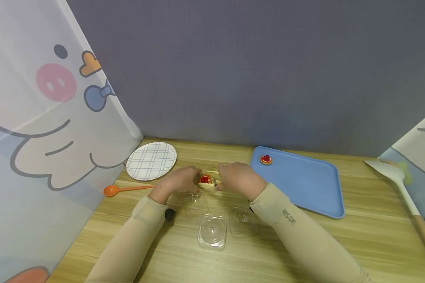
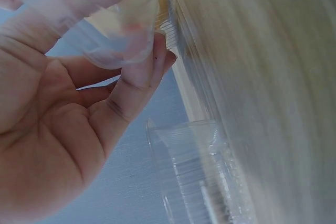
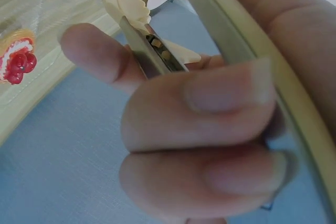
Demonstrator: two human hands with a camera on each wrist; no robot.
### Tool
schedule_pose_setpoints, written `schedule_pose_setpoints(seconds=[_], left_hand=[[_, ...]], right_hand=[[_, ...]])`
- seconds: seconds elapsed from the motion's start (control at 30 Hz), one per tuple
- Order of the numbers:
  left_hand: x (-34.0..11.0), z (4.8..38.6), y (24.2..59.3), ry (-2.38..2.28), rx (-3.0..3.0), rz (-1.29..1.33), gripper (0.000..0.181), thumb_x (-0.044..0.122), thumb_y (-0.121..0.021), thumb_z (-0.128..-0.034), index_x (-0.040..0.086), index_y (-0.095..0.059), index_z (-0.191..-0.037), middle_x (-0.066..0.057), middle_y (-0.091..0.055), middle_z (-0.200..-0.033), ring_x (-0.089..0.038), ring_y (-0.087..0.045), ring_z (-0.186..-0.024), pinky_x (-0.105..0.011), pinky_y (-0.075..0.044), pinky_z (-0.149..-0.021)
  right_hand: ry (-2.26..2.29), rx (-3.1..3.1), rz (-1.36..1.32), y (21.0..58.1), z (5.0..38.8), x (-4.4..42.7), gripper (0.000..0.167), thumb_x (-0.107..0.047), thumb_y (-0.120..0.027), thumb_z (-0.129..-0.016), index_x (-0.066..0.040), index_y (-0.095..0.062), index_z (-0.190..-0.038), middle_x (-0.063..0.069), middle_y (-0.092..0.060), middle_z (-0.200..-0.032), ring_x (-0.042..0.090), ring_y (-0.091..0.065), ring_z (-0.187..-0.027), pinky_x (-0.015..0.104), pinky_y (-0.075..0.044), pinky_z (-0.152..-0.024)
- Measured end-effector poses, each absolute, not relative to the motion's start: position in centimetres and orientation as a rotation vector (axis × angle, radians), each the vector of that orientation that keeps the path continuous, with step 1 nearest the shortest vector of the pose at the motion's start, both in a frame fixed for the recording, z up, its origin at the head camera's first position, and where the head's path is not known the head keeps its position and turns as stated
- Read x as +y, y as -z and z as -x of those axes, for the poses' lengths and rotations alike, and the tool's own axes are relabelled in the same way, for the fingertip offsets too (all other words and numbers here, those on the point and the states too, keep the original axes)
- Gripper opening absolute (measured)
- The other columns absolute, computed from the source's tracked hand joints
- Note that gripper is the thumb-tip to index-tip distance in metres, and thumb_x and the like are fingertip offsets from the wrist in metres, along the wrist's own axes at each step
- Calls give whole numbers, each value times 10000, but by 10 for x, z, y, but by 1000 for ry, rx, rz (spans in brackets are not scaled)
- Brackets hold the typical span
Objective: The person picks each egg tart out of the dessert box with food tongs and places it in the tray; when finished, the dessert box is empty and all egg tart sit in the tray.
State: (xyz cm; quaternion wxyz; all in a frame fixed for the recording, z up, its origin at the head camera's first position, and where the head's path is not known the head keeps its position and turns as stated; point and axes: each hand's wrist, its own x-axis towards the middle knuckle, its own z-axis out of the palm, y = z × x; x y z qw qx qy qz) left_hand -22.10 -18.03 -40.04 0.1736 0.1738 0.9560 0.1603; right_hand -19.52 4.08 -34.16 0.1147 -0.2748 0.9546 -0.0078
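Note:
My right hand (image 1: 241,180) grips a pair of metal tongs (image 3: 152,51) with cream, scallop-edged tips. Near those tips is a small tart with red berries (image 1: 206,179); whether they squeeze it I cannot tell. The right wrist view also has a berry tart (image 3: 20,60) at its left edge. My left hand (image 1: 180,181) pinches a clear plastic container (image 2: 118,40) between thumb and fingers, a blurred reddish patch showing through it. Close below the hands stand clear plastic boxes, one in the middle (image 1: 212,232) and another to its right (image 1: 242,221).
A blue tray (image 1: 301,182) at the right bears another berry tart (image 1: 266,159). Back left lies a checked white plate (image 1: 151,161), with an orange spoon (image 1: 111,191) in front. A large white spoon with a wooden handle (image 1: 407,192) lies far right. A grey wall (image 1: 233,78) rises behind.

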Motion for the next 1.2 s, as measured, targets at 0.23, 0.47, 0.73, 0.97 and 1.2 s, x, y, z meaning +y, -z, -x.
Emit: schedule_pose_setpoints(seconds=[0.23, 0.47, 0.73, 0.97, 1.2], left_hand=[[-179, 221, 401, -443, 2718, -494, 866, 303, -896, -849, 20, -509, -1570, -160, -580, -1574, -368, -568, -1447, -530, -475, -1218], [-179, 222, 404, -449, 2726, -507, 866, 303, -900, -842, 13, -516, -1563, -156, -602, -1548, -360, -584, -1428, -526, -485, -1208], [-180, 222, 404, -444, 2735, -526, 850, 289, -890, -837, 1, -527, -1549, -164, -612, -1537, -372, -585, -1427, -533, -485, -1208], [-180, 221, 405, -440, 2739, -530, 861, 301, -902, -824, -7, -535, -1539, -177, -622, -1524, -383, -585, -1426, -536, -479, -1214], [-180, 221, 403, -471, 2736, -527, 879, 293, -913, -819, -26, -527, -1541, -184, -596, -1557, -391, -559, -1459, -536, -463, -1232]], right_hand=[[19, 2815, 827, 345, 194, 44, 484, -471, -770, -971, -36, -642, -1141, 152, -736, -984, 378, -752, -955, 545, -630, -851], [39, 2843, 870, 347, 192, 48, 453, -461, -774, -970, -44, -642, -1087, 123, -707, -888, 335, -735, -861, 534, -629, -794], [58, 2871, 905, 355, 192, 56, 446, -497, -751, -980, -74, -644, -1078, 69, -698, -857, 272, -720, -812, 486, -636, -752], [117, 2886, 909, 360, 194, 67, 416, -514, -738, -982, -123, -631, -1070, 6, -679, -837, 241, -700, -797, 462, -612, -755], [112, 2911, 890, 360, 195, 76, 425, -535, -716, -993, -128, -628, -1077, 6, -675, -827, 247, -705, -780, 469, -605, -716]])
